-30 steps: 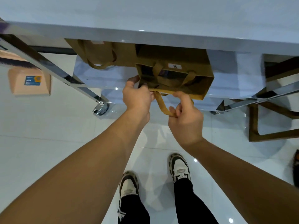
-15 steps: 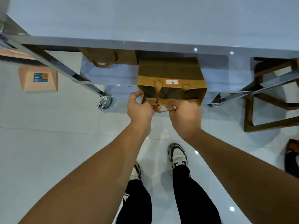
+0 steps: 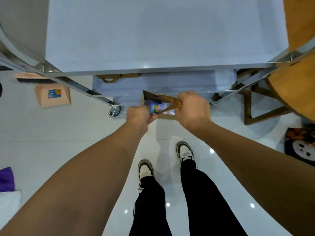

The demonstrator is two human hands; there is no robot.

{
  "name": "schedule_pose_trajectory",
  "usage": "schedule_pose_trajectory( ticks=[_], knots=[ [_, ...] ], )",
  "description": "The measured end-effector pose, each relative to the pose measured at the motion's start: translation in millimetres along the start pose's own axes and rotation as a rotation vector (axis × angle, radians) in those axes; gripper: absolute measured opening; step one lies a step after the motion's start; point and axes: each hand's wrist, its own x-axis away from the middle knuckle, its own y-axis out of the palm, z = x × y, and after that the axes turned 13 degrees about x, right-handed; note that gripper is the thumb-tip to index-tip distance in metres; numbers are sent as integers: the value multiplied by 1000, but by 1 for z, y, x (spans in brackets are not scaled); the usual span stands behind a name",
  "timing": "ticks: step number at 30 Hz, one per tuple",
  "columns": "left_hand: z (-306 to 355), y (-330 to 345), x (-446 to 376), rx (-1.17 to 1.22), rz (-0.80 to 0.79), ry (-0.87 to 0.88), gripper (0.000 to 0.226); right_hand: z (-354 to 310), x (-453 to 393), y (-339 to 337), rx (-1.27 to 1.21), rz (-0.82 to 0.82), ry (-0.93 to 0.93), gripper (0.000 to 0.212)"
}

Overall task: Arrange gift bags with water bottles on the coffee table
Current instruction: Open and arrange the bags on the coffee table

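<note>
- Nearest the camera, the person's two forearms reach forward and down over the shoes [image 3: 146,169] on the white tiled floor [image 3: 68,133].
- The left hand [image 3: 138,114] has its grip curled closed at the near left corner of the gift bag [image 3: 167,115]; it appears to pinch the rim there, though the fingertips are hidden below the hand.
- The right hand [image 3: 192,108] has its grip closed round the brown handles [image 3: 170,100], which are drawn taut from the bag's mouth to the fist.
- The gift bag hangs below and between the two hands, in front of the table's near edge and above the floor, not resting on any surface as far as can be seen. Its mouth opens upward, and something colourful lies inside [image 3: 156,107], probably a bottle's label, too blurred to be sure.
- The relation that matters: the table [image 3: 153,40] top lies ahead of and higher than the bag, so the coming move looks to be a lift up and forward over the near edge. The right hand, holding the handles, bears the load; the left only steadies the rim.
- Beyond, on the lower shelf [image 3: 187,79] under the table top, a second brown bag [image 3: 119,77] lies to the left.
- Off to the left on the floor sits a small cardboard box [image 3: 52,96]; a wooden chair [image 3: 289,82] stands to the right.
</note>
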Motion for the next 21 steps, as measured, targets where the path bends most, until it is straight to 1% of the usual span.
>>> schedule_pose_trajectory(
  ticks=[1,4,5,6,7,9,10,11,12,14,15,17,18,20,21],
  knots=[
    [0,-4,5,-72,6,23,12,-1,4,-6,-11,17,4,20],
    [-4,-15,22,-217,7,65,11,-4,22,-17,-141,49,39,11],
    [-6,-18,30,-237,-18,48,6,-7,29,-21,-201,22,63,5],
    [-7,-22,40,-252,-62,25,8,-9,36,-27,-273,-31,103,6],
    [-8,-24,48,-274,-119,6,21,-11,45,-33,-350,-92,154,11],
    [-11,-28,58,-334,-223,31,49,-14,65,-43,-450,-190,243,17],
    [-11,-27,65,-365,-263,50,56,-14,77,-47,-469,-217,290,22],
    [-10,-26,77,-391,-313,60,55,-14,90,-50,-511,-218,350,25],
    [-6,-23,97,-410,-382,65,47,-12,103,-54,-585,-198,415,25],
    [3,-17,138,-485,-535,100,20,-7,129,-67,-835,-114,550,22],
    [7,-13,155,-531,-612,134,15,-6,142,-76,-969,-72,600,21],
    [9,-4,188,-621,-744,210,19,0,167,-93,-1181,9,661,19],
    [8,1,208,-660,-802,235,20,5,179,-102,-1268,60,693,26],
    [2,6,252,-730,-928,246,22,17,206,-120,-1438,163,748,36],
    [-3,8,274,-756,-998,231,22,26,221,-129,-1510,211,763,33]
  ],
)
